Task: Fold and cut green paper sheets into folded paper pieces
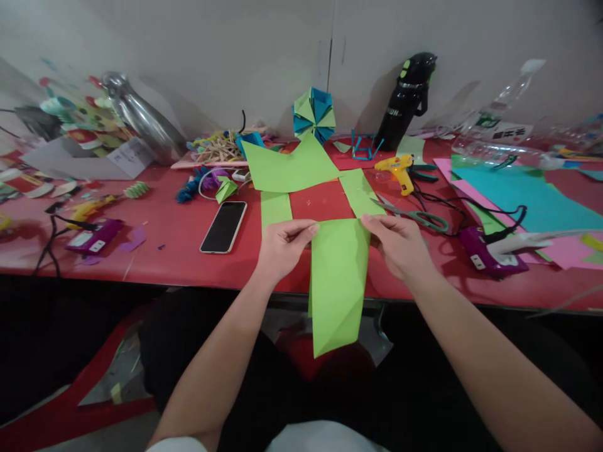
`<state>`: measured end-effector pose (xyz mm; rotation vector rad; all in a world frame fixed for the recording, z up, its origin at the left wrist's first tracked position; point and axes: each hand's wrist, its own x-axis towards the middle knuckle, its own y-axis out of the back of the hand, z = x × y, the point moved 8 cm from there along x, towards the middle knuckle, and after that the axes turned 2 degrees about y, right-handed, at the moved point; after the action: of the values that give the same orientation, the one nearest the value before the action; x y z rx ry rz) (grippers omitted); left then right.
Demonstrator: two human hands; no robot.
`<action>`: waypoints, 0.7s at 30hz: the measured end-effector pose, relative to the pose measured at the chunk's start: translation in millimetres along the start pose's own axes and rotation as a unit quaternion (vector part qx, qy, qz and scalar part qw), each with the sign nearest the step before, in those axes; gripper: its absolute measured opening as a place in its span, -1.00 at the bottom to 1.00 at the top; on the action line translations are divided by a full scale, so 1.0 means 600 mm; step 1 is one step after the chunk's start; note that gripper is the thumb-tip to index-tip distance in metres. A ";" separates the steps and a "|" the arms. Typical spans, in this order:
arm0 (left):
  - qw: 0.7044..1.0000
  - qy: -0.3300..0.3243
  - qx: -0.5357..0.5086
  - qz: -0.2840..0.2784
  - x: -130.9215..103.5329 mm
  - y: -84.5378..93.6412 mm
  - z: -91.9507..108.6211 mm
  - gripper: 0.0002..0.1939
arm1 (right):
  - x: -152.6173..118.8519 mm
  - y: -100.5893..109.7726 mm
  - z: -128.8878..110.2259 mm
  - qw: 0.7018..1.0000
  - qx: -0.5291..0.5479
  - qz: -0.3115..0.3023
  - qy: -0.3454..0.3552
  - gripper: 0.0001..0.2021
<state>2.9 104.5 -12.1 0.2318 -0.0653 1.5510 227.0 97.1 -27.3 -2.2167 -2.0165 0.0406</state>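
Between my hands hangs a folded sheet of green paper (338, 282), its fold along the top and its lower part below the table's front edge. My left hand (285, 245) pinches the upper left corner. At the upper right corner, my right hand (396, 242) pinches the same sheet. Just behind it, green paper strips (360, 191) and a larger green piece with a notched edge (292, 166) lie on the table. A pair of scissors (419, 215) with dark green handles rests beyond my right hand, its blades partly over a strip.
A phone (223, 227) lies left of my hands. A yellow glue gun (398, 171), purple power strip (492, 251) and coloured sheets (532, 201) are to the right. A black bottle (407, 103) and a blue-green paper ball (314, 115) stand by the wall.
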 end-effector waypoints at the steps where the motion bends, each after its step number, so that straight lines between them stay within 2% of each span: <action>1: 1.000 0.009 -0.008 -0.002 0.000 -0.002 -0.005 -0.79 | 0.002 0.002 0.000 1.000 0.000 0.007 0.001 -0.84; 5: 0.999 0.035 -0.032 0.007 -0.002 -0.006 -0.020 -0.77 | 0.005 0.019 0.007 0.998 0.014 0.052 -0.032 -0.82; 7: 0.999 0.031 -0.032 0.023 -0.001 -0.002 -0.021 -0.78 | 0.003 0.008 0.017 0.996 0.030 0.006 -0.079 -0.79; 9: 0.999 0.021 -0.030 0.035 0.001 0.003 -0.017 -0.79 | -0.006 -0.013 0.026 0.989 0.038 -0.073 -0.125 -0.75; 11: 0.999 0.009 -0.025 0.042 0.003 0.007 -0.011 -0.80 | -0.013 -0.025 0.029 0.984 0.027 -0.106 -0.140 -0.73; 13: 0.998 -0.004 -0.020 0.052 0.006 0.013 -0.005 -0.81 | -0.013 -0.020 0.023 0.990 -0.015 -0.075 -0.119 -0.72; 15: 0.998 -0.012 -0.020 0.063 0.009 0.019 -0.001 -0.82 | -0.009 -0.013 0.011 0.994 -0.070 -0.043 -0.077 -0.63; 18: 0.997 -0.016 -0.019 0.079 0.012 0.029 0.002 -0.80 | -0.003 -0.020 -0.001 0.993 -0.081 -0.081 -0.035 -0.66; 21: 0.994 -0.020 -0.016 0.104 0.012 0.041 0.006 -0.80 | 0.002 -0.021 -0.004 0.992 -0.059 -0.109 -0.025 -0.63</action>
<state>-20.9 111.0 -4.7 0.2373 -0.1490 1.7507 215.0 99.1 -23.0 -2.0645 -2.3346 -0.0487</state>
